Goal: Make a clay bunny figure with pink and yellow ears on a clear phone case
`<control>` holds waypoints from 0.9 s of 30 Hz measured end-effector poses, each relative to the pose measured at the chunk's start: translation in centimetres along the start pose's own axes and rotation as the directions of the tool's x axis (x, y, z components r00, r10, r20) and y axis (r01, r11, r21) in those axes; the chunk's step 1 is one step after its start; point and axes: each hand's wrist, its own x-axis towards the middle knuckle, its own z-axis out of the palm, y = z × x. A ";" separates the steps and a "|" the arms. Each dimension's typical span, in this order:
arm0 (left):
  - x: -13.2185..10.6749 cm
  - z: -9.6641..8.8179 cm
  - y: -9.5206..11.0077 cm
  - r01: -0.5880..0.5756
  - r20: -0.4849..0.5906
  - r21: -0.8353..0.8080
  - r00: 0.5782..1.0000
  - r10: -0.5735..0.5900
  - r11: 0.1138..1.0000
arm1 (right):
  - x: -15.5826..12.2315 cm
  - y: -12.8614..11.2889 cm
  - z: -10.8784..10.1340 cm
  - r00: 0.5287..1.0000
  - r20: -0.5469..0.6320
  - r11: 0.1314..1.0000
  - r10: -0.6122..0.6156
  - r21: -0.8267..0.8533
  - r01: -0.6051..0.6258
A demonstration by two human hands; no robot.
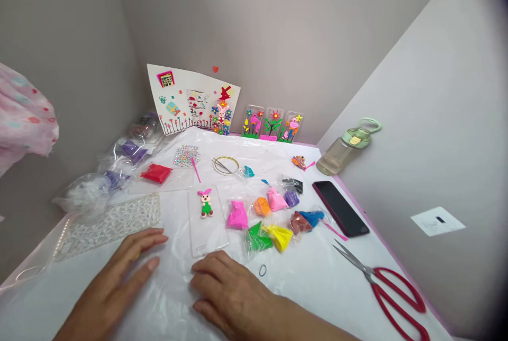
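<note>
My left hand is open over the white table cover, thumb apart from its outstretched fingers, with nothing in it. Lower centre, my right hand rests with loosely bent fingers and appears to hold nothing. Its fingertips are at the near edge of a clear phone case, which lies flat between the two hands and beyond them. On the case sits a clay rabbit with pink ears and a green outfit. Just right of the case are clay packets in pink, green and yellow.
Red-handled scissors, a dark phone and a water bottle line the right side. A lacy panel lies left, near bagged purple clay. Decorated cases and a drawing sheet lean against the wall.
</note>
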 end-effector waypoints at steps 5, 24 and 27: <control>-3.3 3.0 0.1 -0.343 0.099 0.281 0.939 0.328 0.896 | -0.3 0.0 -0.1 0.992 -0.127 0.999 -0.013 0.028 0.017; -6.0 1.2 -3.8 -0.326 0.158 0.461 0.945 0.285 0.825 | -0.3 -0.6 -0.1 0.999 -0.033 0.999 0.006 -0.039 -0.007; -6.2 1.2 -4.3 -0.433 0.214 0.381 0.901 0.378 0.817 | -0.3 -0.6 -0.1 1.000 -0.028 0.999 0.007 -0.051 -0.009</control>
